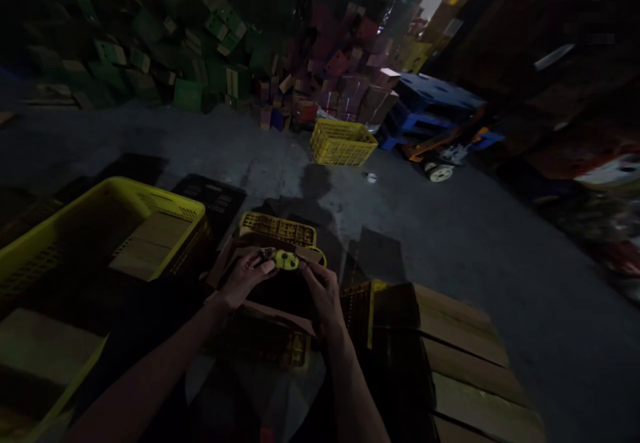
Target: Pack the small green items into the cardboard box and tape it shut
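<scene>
Between my two hands is a small yellow-green object [287, 260] with dark spots; its exact kind is too dim to tell. My left hand [249, 274] pinches its left end, where something small and dark shows at the fingertips. My right hand [323, 288] grips the right end with thumb and fingers. Both hands are above an open cardboard box [280, 315], whose inside is dark. The box rests on a yellow plastic crate [278, 228], which shows beyond and below it.
At left stands a large yellow crate [120, 186] with cardboard boxes inside. Stacked cartons [465, 343] are at right. Farther off are another yellow crate [343, 143], blue pallets [440, 93], a pallet jack [445, 156] and heaped boxes [190, 93] along the back.
</scene>
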A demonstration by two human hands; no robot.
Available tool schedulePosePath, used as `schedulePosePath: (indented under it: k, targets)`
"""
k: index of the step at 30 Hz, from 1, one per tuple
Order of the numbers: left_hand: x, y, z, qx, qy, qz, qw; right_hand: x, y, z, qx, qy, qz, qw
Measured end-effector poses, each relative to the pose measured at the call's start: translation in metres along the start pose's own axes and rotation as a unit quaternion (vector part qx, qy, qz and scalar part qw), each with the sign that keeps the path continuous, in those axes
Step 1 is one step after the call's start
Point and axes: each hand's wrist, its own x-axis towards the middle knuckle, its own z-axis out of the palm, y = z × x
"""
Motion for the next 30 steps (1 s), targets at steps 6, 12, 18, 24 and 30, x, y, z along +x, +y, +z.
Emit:
schedulePosePath:
  k: [6,12,18,24,30]
  targets:
    - [0.002,-0.001,-0.003,0.047,0.012,-0.021,0.999,-0.001,0.005,-0.002,-0.002,0.028,0.010,1.000]
    - [0.005,0.002,-0.007,0.146,0.065,-0.002,0.987,0.000,0.012,-0.003,0.009,0.028,0.017,0.999]
    - [0.004,0.005,-0.008,0.138,0.040,0.012,0.990,0.002,0.010,-0.003,0.013,0.020,0.014,1.000]
    - [0.006,0.005,-0.011,0.146,-0.005,0.032,0.989,0.002,0.009,-0.004,0.012,0.001,0.000,1.000]
    - [0.002,0.011,-0.005,0.195,-0.006,0.059,0.979,0.002,0.009,-0.004,0.019,0.005,0.014,1.000]
